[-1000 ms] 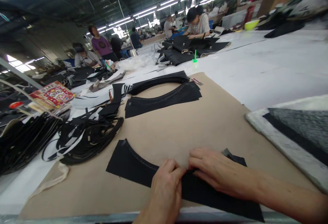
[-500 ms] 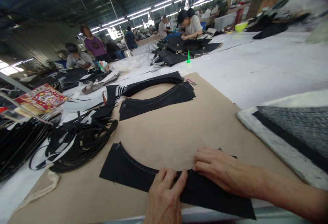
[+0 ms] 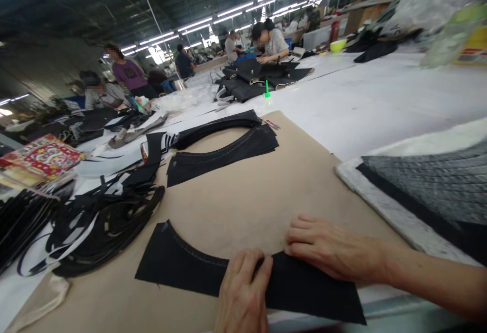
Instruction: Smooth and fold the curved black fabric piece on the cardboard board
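A curved black fabric piece (image 3: 178, 264) with a stitched inner edge lies flat on the brown cardboard sheet (image 3: 243, 201) at the table's near edge. My left hand (image 3: 243, 295) presses on its middle, fingers flat and spread. My right hand (image 3: 327, 246) lies flat on the piece's right part, fingers pointing left along its upper edge. Neither hand grips anything.
A stack of similar curved black pieces (image 3: 224, 150) lies farther back on the cardboard. Black straps (image 3: 99, 226) coil at the left. A grey-and-black padded slab (image 3: 422, 186) sits at the right. A green-capped bottle (image 3: 267, 89) and several other people at work are far behind.
My fingers have flattened onto the fabric and my left hand slid slightly down. The folded right corner of the piece now lies flat. The view has drifted right.
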A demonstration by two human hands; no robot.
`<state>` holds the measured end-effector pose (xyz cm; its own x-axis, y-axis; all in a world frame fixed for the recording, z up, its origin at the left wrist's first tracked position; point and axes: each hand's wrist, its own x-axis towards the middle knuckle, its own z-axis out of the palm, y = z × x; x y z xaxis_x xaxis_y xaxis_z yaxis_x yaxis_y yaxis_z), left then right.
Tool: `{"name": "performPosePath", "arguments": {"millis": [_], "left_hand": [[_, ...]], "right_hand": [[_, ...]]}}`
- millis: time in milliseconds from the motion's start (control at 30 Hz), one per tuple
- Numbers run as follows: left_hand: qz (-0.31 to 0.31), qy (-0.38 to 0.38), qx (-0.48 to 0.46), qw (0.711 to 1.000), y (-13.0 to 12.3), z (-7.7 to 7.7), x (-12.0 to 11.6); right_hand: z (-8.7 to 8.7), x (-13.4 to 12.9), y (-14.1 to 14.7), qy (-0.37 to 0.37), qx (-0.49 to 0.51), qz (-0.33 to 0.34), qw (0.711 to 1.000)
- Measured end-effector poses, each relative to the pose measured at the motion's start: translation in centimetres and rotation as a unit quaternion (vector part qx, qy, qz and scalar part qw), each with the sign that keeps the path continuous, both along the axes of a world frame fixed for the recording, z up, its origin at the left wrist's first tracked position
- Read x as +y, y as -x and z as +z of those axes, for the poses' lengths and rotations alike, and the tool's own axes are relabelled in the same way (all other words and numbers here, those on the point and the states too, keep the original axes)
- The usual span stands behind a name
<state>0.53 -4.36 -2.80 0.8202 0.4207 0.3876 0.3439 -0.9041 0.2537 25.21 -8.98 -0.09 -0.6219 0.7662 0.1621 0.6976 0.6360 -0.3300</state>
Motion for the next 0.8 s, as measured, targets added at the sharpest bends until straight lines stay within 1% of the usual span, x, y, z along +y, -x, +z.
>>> {"name": "performPosePath", "arguments": {"millis": [100, 200, 333, 400, 500, 667, 800], "left_hand": [[-0.037, 0.006, -0.006, 0.999, -1.3, 0.2, 0.1], [-0.048, -0.017, -0.003, 0.999, -2.0, -0.6, -0.2], [-0.013, -0.067, -0.010, 0.998, -2.0, -2.2, -1.0], [-0.001, -0.078, -0.014, 0.997, -1.9, -2.7, -1.3], [-0.006, -0.065, -0.005, 0.998, -2.0, -2.8, -1.2], [0.001, -0.050, 0.017, 0.999, -2.5, -2.3, -1.1], [0.022, -0.035, 0.028, 0.999, -2.6, -2.2, -1.2]], "right_hand": [[-0.4, -0.1, -0.1, -0.001, -0.003, 0.002, 1.000], [-0.7, -0.2, -0.1, -0.006, -0.013, 0.002, 1.000], [-0.8, -0.1, -0.4, -0.009, -0.026, 0.002, 1.000], [-0.7, 0.1, -0.8, -0.006, -0.029, -0.003, 1.000], [-0.4, 0.2, -1.5, 0.000, -0.034, -0.010, 0.999], [0.1, 0.1, -2.2, 0.021, -0.021, -0.006, 1.000], [0.7, 0.3, -2.5, 0.056, 0.021, -0.045, 0.997]]}}
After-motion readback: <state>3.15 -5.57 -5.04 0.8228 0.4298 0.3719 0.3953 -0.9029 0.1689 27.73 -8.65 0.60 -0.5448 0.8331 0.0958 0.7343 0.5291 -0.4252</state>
